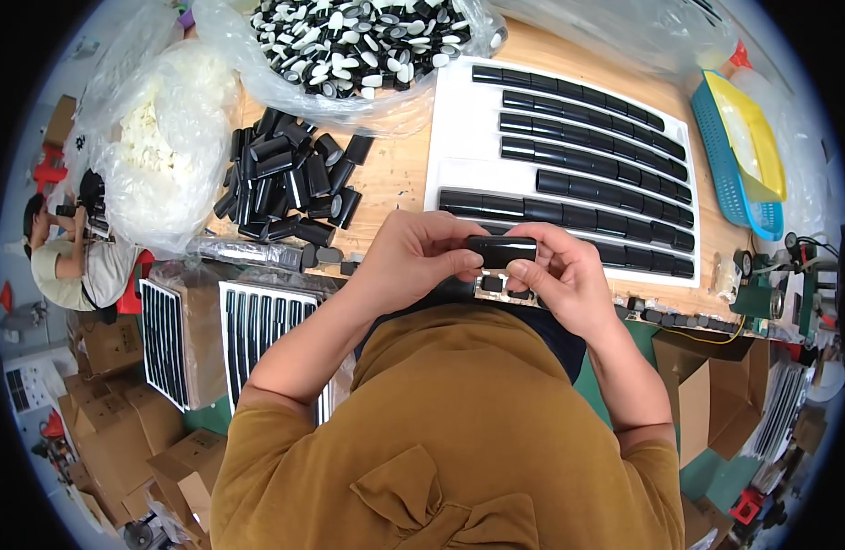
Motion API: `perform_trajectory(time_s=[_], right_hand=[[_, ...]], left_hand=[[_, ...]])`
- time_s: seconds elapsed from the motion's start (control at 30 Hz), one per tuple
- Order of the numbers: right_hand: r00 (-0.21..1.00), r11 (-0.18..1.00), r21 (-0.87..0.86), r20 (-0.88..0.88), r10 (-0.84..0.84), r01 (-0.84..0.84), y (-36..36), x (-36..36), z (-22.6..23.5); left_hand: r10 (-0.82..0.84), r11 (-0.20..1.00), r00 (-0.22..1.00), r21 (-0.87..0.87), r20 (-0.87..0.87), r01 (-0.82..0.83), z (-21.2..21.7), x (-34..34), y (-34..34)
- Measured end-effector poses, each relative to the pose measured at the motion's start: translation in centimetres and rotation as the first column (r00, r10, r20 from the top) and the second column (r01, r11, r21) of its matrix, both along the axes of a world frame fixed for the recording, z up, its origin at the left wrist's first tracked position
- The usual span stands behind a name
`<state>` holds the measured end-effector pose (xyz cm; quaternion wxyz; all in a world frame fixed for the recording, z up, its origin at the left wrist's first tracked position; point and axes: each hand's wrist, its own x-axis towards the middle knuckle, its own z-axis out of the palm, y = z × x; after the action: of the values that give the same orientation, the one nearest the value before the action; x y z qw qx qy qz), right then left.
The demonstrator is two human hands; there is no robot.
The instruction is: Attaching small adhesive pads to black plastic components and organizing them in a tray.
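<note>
A glossy black plastic tube (503, 250) lies sideways between my hands, close to my body at the table's front edge. My left hand (411, 259) pinches its left end with thumb and fingers. At the other end, my right hand (565, 275) closes its fingertips on it. Just beyond my hands is a white board (452, 124) carrying several rows of similar black tubes (587, 160). To the left, loose black tubes (294, 174) lie in a heap on the wooden table (400, 156).
Behind the heap, an open clear bag holds small black and white parts (358, 46). A bag of cream-coloured pieces (157, 137) stands left. Blue (727, 165) and yellow (766, 170) baskets sit right. Filled boards (166, 339), cartons (120, 440) and another person (70, 266) are below and left.
</note>
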<state>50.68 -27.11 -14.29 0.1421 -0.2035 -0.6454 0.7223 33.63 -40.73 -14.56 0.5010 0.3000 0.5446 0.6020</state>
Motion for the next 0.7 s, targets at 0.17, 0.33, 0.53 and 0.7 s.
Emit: perform_trajectory(time_s=[0.17, 0.33, 0.53, 0.7], right_hand=[[0.983, 0.988, -0.004, 0.091, 0.157, -0.157, 1.6, 0.0, -0.8], [0.987, 0.966, -0.208, 0.012, 0.163, -0.157, -1.0, -1.1, 0.3], [0.925, 0.924, -0.194, 0.126, 0.358, -0.331, -2.4, -0.9, 0.8], [0.903, 0.916, -0.075, 0.156, 0.400, -0.393, -2.6, -0.9, 1.4]], left_hand=[[-0.136, 0.976, 0.975, -0.190, -0.177, 0.102, 1.5, -0.8, -0.1], [0.083, 0.991, 0.996, 0.112, -0.045, -0.078, -1.2, -1.7, 1.5], [0.041, 0.999, 0.956, -0.014, 0.290, -0.038, -0.7, 0.7, 2.5], [0.102, 0.993, 0.974, 0.037, 0.205, -0.112, -0.7, 1.4, 2.3]])
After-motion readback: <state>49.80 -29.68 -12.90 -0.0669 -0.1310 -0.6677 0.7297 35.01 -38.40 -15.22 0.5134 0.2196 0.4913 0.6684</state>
